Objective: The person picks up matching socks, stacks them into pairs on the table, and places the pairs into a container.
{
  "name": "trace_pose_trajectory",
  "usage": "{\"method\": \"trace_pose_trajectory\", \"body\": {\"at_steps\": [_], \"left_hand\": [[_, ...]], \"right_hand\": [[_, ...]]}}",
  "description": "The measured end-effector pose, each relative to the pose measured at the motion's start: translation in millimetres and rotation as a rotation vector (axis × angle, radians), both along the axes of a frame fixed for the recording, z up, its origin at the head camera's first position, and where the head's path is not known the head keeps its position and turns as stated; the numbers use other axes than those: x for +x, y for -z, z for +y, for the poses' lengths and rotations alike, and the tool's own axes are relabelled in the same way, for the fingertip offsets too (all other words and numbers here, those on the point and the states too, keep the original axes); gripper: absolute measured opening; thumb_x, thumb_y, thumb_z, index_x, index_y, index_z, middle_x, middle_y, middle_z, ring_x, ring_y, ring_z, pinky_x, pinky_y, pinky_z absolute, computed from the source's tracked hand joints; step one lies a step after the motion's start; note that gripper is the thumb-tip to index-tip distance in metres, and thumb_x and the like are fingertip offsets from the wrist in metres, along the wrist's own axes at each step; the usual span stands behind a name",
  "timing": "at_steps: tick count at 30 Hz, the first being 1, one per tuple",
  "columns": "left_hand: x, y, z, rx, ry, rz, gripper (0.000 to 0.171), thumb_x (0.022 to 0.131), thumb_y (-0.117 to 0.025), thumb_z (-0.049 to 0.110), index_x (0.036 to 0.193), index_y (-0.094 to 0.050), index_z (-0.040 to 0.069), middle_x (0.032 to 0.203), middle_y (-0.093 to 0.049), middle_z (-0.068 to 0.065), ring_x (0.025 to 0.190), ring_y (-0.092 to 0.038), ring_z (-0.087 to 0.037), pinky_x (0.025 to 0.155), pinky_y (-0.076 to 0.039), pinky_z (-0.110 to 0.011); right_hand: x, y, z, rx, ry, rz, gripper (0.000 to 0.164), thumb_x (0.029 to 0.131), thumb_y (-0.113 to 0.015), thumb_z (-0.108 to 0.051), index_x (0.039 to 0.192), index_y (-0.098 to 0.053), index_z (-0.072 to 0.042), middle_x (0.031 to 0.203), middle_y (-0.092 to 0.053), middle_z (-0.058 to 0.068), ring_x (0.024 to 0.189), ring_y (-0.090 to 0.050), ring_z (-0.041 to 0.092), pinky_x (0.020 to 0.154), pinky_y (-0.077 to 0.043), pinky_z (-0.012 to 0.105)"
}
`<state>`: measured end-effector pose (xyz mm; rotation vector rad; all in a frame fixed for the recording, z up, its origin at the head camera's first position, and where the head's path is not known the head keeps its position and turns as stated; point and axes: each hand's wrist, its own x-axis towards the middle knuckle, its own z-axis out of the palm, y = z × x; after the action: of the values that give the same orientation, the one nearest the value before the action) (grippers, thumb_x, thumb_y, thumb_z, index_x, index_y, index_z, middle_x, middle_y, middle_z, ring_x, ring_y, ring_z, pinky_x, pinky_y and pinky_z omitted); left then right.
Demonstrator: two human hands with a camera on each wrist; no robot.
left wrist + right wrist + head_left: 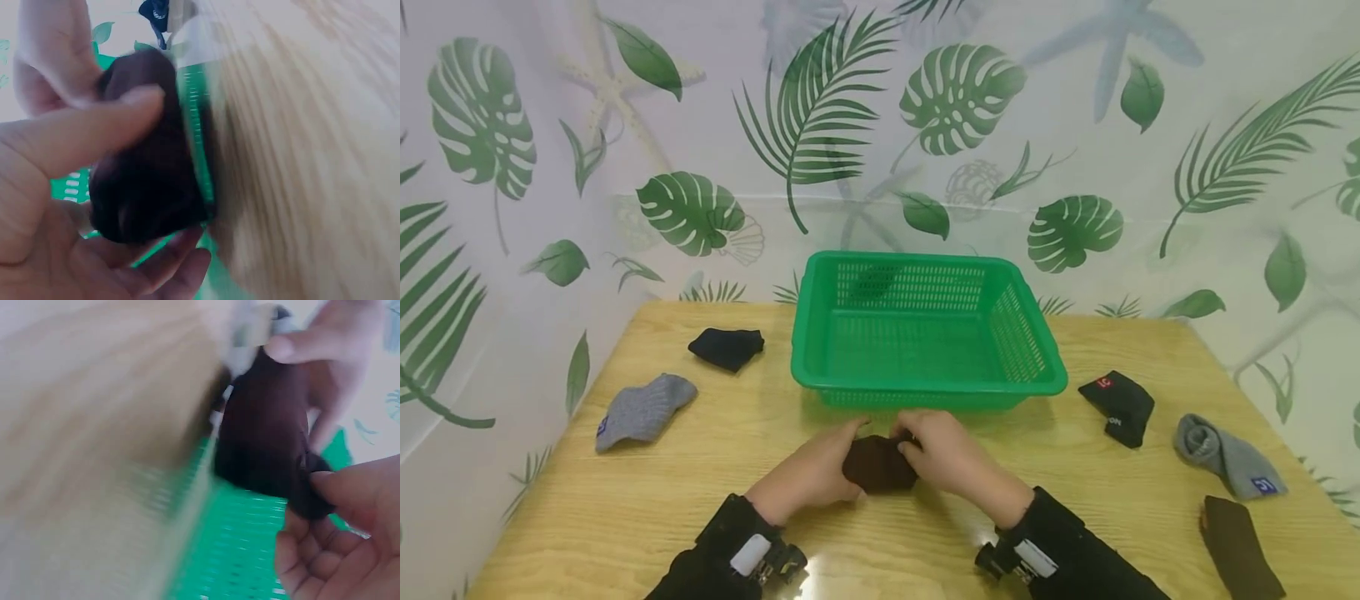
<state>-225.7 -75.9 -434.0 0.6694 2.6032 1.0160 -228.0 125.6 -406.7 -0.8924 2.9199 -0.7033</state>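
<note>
A dark brown sock, folded into a compact bundle, is between my two hands in front of the basket. My left hand grips its left side; in the left wrist view the thumb lies across the sock and the fingers are beneath it. With thumb and fingertips, my right hand pinches the other end, where a small flap of the sock sticks out in the right wrist view. Both wrist views are somewhat blurred.
Behind the hands stands a green plastic basket. To the left lie a black sock and a grey sock. On the right are another black sock, a grey sock and a brown sock, all on the wooden table.
</note>
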Motion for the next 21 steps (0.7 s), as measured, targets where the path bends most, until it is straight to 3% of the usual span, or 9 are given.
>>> {"method": "trace_pose_trajectory", "body": {"at_steps": [2,4,8,10,11,13,17,21], "left_hand": [[1.3,-2.1,-4,0.041,-0.032,-0.007,0.082,0.076,-0.084,0.014,0.143,-0.039,-0.002,0.131,-0.055,-0.023,0.118,-0.054,-0.037,0.096,-0.046,-0.049],[4.4,-6.2,-6,0.084,-0.069,0.054,0.070,0.079,-0.081,0.015,0.138,-0.046,0.000,0.125,-0.059,-0.019,0.111,-0.059,-0.033,0.090,-0.050,-0.046],[12.4,-17.4,-6,0.170,-0.152,0.327,0.047,0.079,-0.078,0.002,0.122,-0.059,0.005,0.110,-0.065,-0.010,0.097,-0.063,-0.025,0.079,-0.053,-0.040],[15.3,-21.6,-7,0.172,-0.158,0.442,0.047,0.076,-0.077,-0.005,0.119,-0.061,0.005,0.107,-0.066,-0.009,0.095,-0.063,-0.024,0.080,-0.053,-0.039],[16.4,-23.0,-7,0.161,-0.148,0.464,0.048,0.075,-0.077,-0.005,0.120,-0.062,0.005,0.108,-0.066,-0.009,0.097,-0.063,-0.025,0.082,-0.053,-0.040],[18.5,-23.4,-9,0.103,-0.092,0.441,0.050,0.076,-0.076,-0.005,0.123,-0.061,0.007,0.114,-0.065,-0.009,0.103,-0.062,-0.026,0.087,-0.052,-0.040],[21.2,-17.1,-11,-0.003,0.022,0.282,0.047,0.083,-0.073,0.003,0.127,-0.060,0.011,0.123,-0.063,-0.008,0.109,-0.061,-0.026,0.092,-0.050,-0.041],[22.0,-12.1,-9,0.009,0.097,0.237,0.048,0.086,-0.072,0.007,0.131,-0.059,0.013,0.128,-0.062,-0.006,0.113,-0.060,-0.025,0.095,-0.049,-0.041]], "right_hand": [[4.2,-9.8,3,-0.068,-0.017,0.044,0.011,0.090,-0.064,-0.001,0.099,-0.066,-0.008,0.094,-0.069,0.007,0.082,-0.066,0.021,0.067,-0.053,0.030],[8.3,-17.3,6,-0.147,-0.038,0.081,0.014,0.091,-0.062,0.000,0.102,-0.064,-0.009,0.095,-0.069,0.006,0.080,-0.066,0.017,0.065,-0.053,0.027],[15.5,-23.7,14,-0.265,-0.080,0.221,0.019,0.088,-0.064,0.007,0.100,-0.065,-0.008,0.095,-0.069,0.005,0.082,-0.066,0.017,0.067,-0.054,0.031],[17.6,-23.4,18,-0.257,-0.084,0.253,0.020,0.086,-0.066,0.007,0.100,-0.066,-0.008,0.096,-0.069,0.005,0.085,-0.066,0.018,0.071,-0.055,0.034],[18.2,-22.3,21,-0.225,-0.085,0.242,0.020,0.086,-0.067,0.005,0.100,-0.067,-0.008,0.097,-0.069,0.005,0.088,-0.066,0.020,0.074,-0.055,0.036],[18.4,-19.1,27,-0.135,-0.095,0.173,0.016,0.087,-0.068,-0.001,0.101,-0.068,-0.009,0.099,-0.070,0.004,0.092,-0.067,0.022,0.078,-0.055,0.037],[18.3,-8.3,33,0.024,-0.113,0.029,0.014,0.089,-0.069,-0.014,0.101,-0.067,-0.009,0.098,-0.071,0.004,0.093,-0.067,0.024,0.081,-0.054,0.038],[18.9,-2.2,28,-0.032,-0.042,-0.032,0.031,0.089,-0.071,-0.020,0.114,-0.058,-0.006,0.100,-0.069,0.007,0.091,-0.067,0.024,0.076,-0.054,0.039]]}}
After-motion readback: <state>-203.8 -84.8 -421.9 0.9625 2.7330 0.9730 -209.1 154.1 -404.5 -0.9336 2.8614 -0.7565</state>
